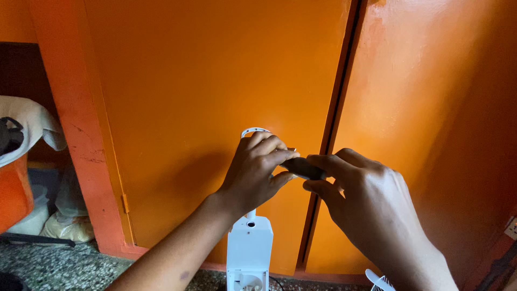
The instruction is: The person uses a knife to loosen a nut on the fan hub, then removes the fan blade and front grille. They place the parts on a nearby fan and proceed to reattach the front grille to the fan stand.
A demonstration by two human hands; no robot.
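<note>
Left hand gripping white fan head (mostly hidden), right hand pinching dark tool handle, orange door behind.

A single head-worn camera looks forward and slightly down, close to an orange door, which fills most of the frame. The left hand and right hand meet near the centre, at arm's reach from the lens, both forearms entering from the bottom edge. A strip of speckled floor runs along the lower left, showing the downward tilt. A white stand rises from the bottom edge below the hands. There is no second view.
</note>
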